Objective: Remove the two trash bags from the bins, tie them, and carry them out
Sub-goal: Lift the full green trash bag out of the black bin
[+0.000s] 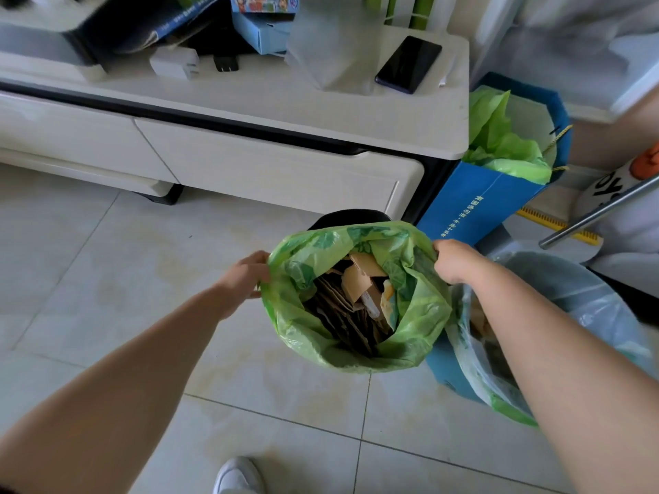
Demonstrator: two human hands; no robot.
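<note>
A green trash bag (420, 315) full of torn cardboard hangs open in the middle of the view. My left hand (246, 276) grips its left rim and my right hand (454, 260) grips its right rim, holding the mouth apart. Behind the bag, the dark rim of a black bin (349, 217) shows, most of it hidden by the bag. To the right, under my right forearm, stands a blue bin (442, 372) lined with a pale translucent trash bag (585, 297) that has a green edge.
A white low cabinet (278, 165) with drawers runs across the back, a phone (408, 64) and boxes on top. A blue paper bag (478, 205) stuffed with green plastic stands at its right end. A metal pole (599, 212) slants at the right. My white shoe (237, 475) is on the tiled floor.
</note>
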